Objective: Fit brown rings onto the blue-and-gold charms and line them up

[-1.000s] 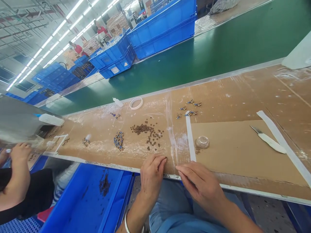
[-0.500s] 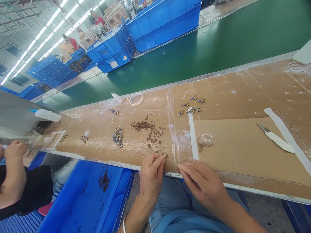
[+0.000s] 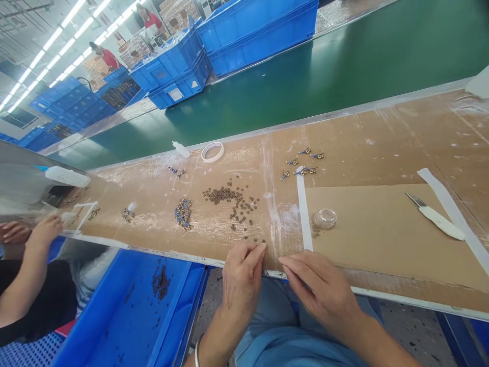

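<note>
My left hand (image 3: 241, 275) is at the table's front edge, thumb and forefinger pressed together. Whatever may be between them is too small to make out. Just beyond its fingertips lies a small brown disc (image 3: 263, 241), and a scattered pile of such discs (image 3: 221, 194) spreads farther back. My right hand (image 3: 323, 285) hovers by the same edge with its fingers closed in a pinch; its contents, if any, cannot be seen. A round clear dish (image 3: 324, 219) stands beyond it on a cardboard sheet (image 3: 374, 224).
Small blue-and-gold figures lie in a heap (image 3: 183, 214) and a looser group (image 3: 304, 163). A craft knife (image 3: 435, 216) rests at the right. A tape roll (image 3: 213, 152) and a white bottle (image 3: 66, 176) are farther off. A co-worker's hand (image 3: 46, 232) is at the left.
My left hand has shifted slightly right along the edge. My right hand stays nearly still. The co-worker's arm at the left has moved right, and the view has tilted a little.
</note>
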`<state>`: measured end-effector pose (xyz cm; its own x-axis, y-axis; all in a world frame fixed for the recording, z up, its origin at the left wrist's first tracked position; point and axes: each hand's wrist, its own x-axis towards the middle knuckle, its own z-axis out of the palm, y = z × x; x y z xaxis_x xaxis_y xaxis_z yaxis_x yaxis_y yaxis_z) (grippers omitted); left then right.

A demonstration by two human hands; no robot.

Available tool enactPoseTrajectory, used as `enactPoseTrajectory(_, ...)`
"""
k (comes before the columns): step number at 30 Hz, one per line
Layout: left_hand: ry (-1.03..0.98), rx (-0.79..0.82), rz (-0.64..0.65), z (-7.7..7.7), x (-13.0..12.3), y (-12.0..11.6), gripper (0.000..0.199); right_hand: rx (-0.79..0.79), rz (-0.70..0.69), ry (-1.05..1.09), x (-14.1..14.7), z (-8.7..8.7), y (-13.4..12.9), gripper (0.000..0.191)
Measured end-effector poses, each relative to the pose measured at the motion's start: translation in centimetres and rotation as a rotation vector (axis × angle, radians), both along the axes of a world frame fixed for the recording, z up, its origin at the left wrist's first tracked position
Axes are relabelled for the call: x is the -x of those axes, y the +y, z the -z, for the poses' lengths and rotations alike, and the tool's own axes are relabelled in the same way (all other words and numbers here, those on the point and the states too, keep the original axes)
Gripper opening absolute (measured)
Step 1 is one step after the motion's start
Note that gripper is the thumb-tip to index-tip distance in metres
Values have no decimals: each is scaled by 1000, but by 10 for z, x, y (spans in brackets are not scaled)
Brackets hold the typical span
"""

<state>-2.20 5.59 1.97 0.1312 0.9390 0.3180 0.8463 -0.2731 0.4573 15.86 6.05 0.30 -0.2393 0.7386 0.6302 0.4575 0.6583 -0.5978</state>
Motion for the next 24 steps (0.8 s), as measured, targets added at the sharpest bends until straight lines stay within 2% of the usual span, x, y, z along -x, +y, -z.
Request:
enactPoseTrajectory(4,-36,31,-15,-1,-2,-5,24,-1,-5,2,0,1,0,18)
enactPoseTrajectory(7,-47,27,-74,-9,12,-6,22,-1,-1,-7,0,1,0,18)
enactPoseTrajectory(9,-28,-14,-173,-18,35,2,20,-9,4,-9,0,1,0,18)
enactPoseTrajectory(11,20,-30,-348,-29,67,17,19,-34,15,-13,0,1,0,18)
enactPoseTrajectory(13,104,47,-555,-41,103,39,18,-74,29,-21,-1,2,0,18)
enactPoseTrajectory(16,184,122,-660,-54,151,76,19,-135,24,-32,-2,4,1,18)
enactPoseTrajectory(20,261,297,-637,-58,187,119,20,-166,-15,-33,-5,10,3,21)
enactPoseTrajectory(24,375,460,-532,-52,198,145,30,-167,-35,-63,-8,14,3,23)
